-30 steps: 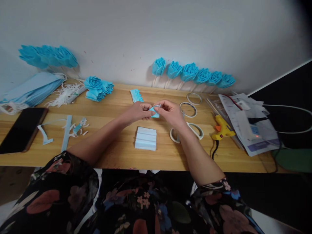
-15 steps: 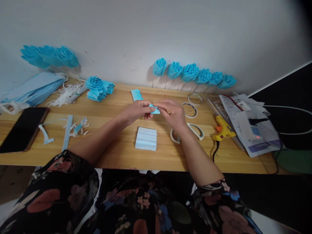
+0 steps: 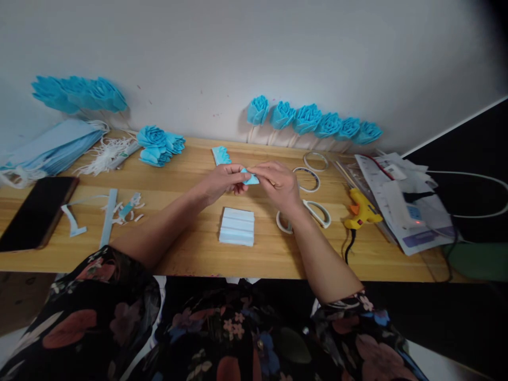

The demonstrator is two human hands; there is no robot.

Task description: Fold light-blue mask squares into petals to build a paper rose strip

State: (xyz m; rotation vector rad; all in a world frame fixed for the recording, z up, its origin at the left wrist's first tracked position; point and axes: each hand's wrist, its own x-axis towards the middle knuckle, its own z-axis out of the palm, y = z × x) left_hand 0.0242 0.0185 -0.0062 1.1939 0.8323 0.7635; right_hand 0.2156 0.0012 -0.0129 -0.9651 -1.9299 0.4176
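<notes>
Between the fingertips of both hands is a small blue fabric piece (image 3: 251, 180). My left hand (image 3: 225, 182) pinches its left side with the thumb on top. My right hand (image 3: 279, 181) has its fingers closed on the right side of the same piece, hiding part of it. Just behind my left hand lies a stack of blue petal-shaped pieces (image 3: 222, 155). Nearer to me rests a squarish stack of pale blue folded sheets (image 3: 237, 226). Scissors (image 3: 318, 214) lie partly under my right forearm.
Blue fabric roses on sticks (image 3: 308, 119) lean on the wall. Loose blue flowers (image 3: 155, 144), face masks (image 3: 59, 145) and a phone (image 3: 37, 211) are at left. Tape rolls (image 3: 308, 180), a yellow glue gun (image 3: 362, 209) and a power strip (image 3: 399, 205) on papers are at right.
The small blue piece has turned slightly between my fingers. Both hands stay in nearly the same place, and the view has shifted a little.
</notes>
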